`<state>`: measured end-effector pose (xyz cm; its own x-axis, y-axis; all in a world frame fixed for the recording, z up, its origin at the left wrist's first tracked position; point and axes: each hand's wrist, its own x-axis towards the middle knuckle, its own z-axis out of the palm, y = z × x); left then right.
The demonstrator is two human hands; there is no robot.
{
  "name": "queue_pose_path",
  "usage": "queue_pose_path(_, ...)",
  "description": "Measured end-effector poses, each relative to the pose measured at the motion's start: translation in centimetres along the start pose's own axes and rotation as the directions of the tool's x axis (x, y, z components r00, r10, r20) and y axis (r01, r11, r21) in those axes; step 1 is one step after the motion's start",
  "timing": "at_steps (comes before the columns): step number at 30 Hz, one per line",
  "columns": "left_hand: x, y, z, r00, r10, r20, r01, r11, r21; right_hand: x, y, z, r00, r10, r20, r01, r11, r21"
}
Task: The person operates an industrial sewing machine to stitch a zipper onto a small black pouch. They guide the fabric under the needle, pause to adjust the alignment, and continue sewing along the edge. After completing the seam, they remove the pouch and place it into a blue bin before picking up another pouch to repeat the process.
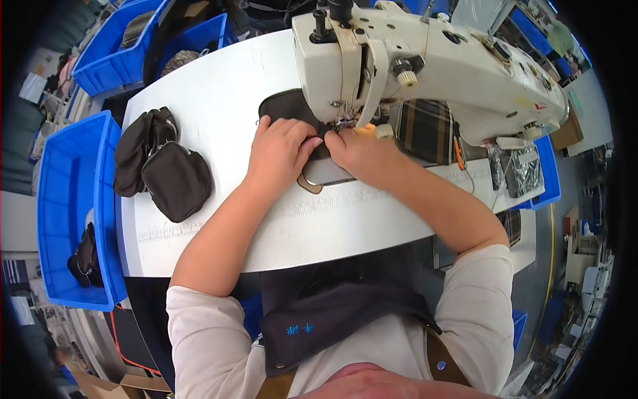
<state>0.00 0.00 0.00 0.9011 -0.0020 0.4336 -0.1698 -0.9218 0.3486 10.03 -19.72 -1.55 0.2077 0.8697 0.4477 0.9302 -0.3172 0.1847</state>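
A dark brown fabric piece (282, 105) with a rounded edge lies under the presser foot (343, 124) of a white sewing machine (425, 63). On its left part rests my left hand (282, 149), with thumb and forefinger closed together on the cloth. Close to the needle, my right hand (365, 154) has its fingers curled in and pinches the same cloth; its fingertips are partly hidden. A tan-edged strip (310, 184) shows below, between the hands. To the left sit two dark zippered pouches, one in front (176, 181) and one behind (141, 147).
A blue bin (74, 199) with dark items stands left of the white table (319, 233). More blue bins (123, 46) are at the far left. Striped fabric (425, 130), orange-handled snips (458, 149) and a clear plastic packet (523, 171) lie on the right.
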Motion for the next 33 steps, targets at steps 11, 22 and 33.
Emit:
queue_pose_path(11,0.8,0.5,0.1,0.985,0.136,-0.104,-0.125,0.987,0.104,0.1,1.5,1.9,0.999,0.037,-0.026,-0.029,0.964,0.264)
queue_pose_path(22,0.3,1.1,1.2,0.986,0.159,-0.043,-0.146,0.965,0.22,1.0,1.4,0.7,0.999,0.042,0.034,-0.052,0.931,0.361)
queue_pose_path(33,1.0,0.4,1.3,0.979,0.199,-0.049,-0.18,0.95,0.255,1.0,1.3,1.7,0.998,-0.003,-0.061,0.023,0.94,0.341)
